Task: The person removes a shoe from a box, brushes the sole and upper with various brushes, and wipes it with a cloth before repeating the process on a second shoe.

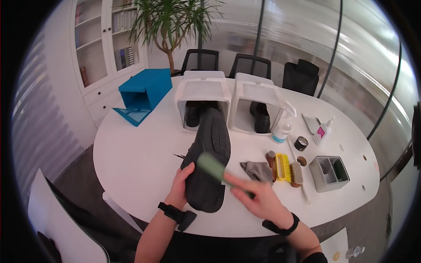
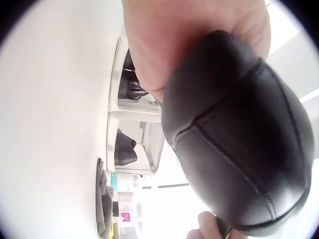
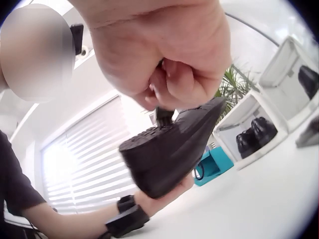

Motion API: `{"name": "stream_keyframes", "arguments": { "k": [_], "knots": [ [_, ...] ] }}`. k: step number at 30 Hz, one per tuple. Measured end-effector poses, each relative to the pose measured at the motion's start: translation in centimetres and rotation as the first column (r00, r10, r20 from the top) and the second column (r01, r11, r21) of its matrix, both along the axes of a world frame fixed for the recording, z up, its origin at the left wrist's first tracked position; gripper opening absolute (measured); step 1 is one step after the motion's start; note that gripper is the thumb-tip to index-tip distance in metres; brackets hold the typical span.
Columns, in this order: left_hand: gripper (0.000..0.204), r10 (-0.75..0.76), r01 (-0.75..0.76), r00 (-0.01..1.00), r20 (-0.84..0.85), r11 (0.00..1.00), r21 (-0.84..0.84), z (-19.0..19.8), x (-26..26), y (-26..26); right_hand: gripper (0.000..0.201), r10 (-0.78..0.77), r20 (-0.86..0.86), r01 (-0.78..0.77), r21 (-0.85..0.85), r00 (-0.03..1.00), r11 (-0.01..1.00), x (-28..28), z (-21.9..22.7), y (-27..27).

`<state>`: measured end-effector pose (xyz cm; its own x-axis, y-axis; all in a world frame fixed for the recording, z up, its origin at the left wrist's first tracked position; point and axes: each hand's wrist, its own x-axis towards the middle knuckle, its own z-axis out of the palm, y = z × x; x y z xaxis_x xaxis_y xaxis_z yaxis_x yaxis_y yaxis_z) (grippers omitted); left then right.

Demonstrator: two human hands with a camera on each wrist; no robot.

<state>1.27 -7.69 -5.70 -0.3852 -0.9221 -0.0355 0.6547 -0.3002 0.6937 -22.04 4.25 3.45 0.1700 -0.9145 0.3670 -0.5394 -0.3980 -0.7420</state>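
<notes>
My left hand (image 1: pixel 177 189) grips a black leather shoe (image 1: pixel 206 193) from its left side, above the table. Its dark ridged sole faces up toward the head camera. The left wrist view shows the shoe's smooth heel (image 2: pixel 234 134) with stitched seams. In my right hand (image 1: pixel 259 200) is a green brush (image 1: pixel 211 165), blurred in the head view and lying across the sole. From the right wrist, curled fingers wrap the brush handle, and the bristles (image 3: pixel 164 117) meet the sole. A dark lace end sticks out at the shoe's left.
Two white shoe boxes (image 1: pixel 203 90) (image 1: pixel 258 90) with black shoes stand behind, beside a blue box (image 1: pixel 149 90). Rightward lie a grey cloth (image 1: pixel 258 171), a yellow brush (image 1: pixel 283 167), other brushes, a spray bottle (image 1: pixel 283 128), a pump bottle (image 1: pixel 323 131), a black jar (image 1: pixel 301 143) and a grey divided holder (image 1: pixel 324 179).
</notes>
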Motion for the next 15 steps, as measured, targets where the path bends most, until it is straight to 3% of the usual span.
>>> {"name": "stream_keyframes", "arguments": {
  "k": [3,5,8,9,11,12,13,15],
  "knots": [
    [0.048,-0.005,0.007,0.999,-0.036,0.999,0.045,0.9,0.5,-0.1,0.047,0.071,-0.043,-0.069,0.060,0.997,0.996,-0.8,-1.7,1.1],
    [0.047,-0.037,0.041,0.998,-0.049,0.995,0.090,0.7,0.7,0.1,0.048,0.078,-0.176,-0.105,-0.151,0.981,0.983,-2.0,-2.9,0.4],
    [0.049,-0.158,0.144,0.986,0.061,0.972,0.184,2.0,0.7,1.0,0.047,0.199,-0.254,-0.253,-0.198,0.946,0.947,-2.5,-2.5,-0.7],
    [0.049,-0.188,0.174,0.980,0.065,0.969,0.177,1.8,0.2,0.6,0.047,0.167,-0.254,-0.222,-0.205,0.953,0.953,-2.8,-1.9,-0.5],
    [0.051,-0.191,0.169,0.975,0.110,0.969,0.182,0.2,0.4,0.1,0.049,0.118,-0.456,-0.250,-0.240,0.882,0.938,-1.6,0.0,-0.6],
    [0.053,-0.111,0.067,0.970,0.214,0.977,0.202,-0.5,-0.1,-0.1,0.047,0.095,-0.464,-0.240,-0.263,0.881,0.935,-1.2,-0.1,-0.9],
    [0.053,-0.124,0.080,0.968,0.217,0.976,0.203,-0.6,-0.2,-0.2,0.047,0.084,-0.461,-0.226,-0.263,0.883,0.938,-1.0,-0.1,-1.0],
    [0.056,-0.274,0.270,0.955,0.116,0.962,0.048,-0.6,0.3,-0.2,0.046,0.207,-0.418,-0.325,-0.235,0.885,0.916,-0.7,-0.1,-1.3]
  ]
}}
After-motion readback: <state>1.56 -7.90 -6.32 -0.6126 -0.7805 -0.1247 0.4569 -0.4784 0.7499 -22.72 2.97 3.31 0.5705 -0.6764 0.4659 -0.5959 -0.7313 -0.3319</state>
